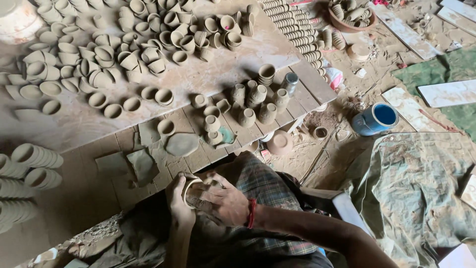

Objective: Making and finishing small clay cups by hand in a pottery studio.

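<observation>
Both hands meet over the person's lap, just off the near edge of the wooden bench (99,198). The left hand (179,206) cups a small unfired clay cup (191,187) from the side, its grip curled closed round the wall, while the right hand (223,202) lies across the cup's mouth with fingers bent over the rim, so its grip is closed on the cup too. A red thread band (251,212) circles the right wrist, and a checked cloth (263,186) covers the lap beneath. On the bench near that edge lie flat clay slabs (141,164) and a rounded lump of clay (181,144), with a single small bowl (166,127) just beyond the lump. Toward the right edge stands a cluster of ribbed clay cups (255,101), upright and close together. The far half of the bench is crowded with plain clay cups (134,54), many tipped on their sides. Stacked cups (34,156) lie in rows at the left edge. On the floor to the right sits a blue bucket (377,119), well apart from the hands, beside a dirty green tarpaulin (411,188).
</observation>
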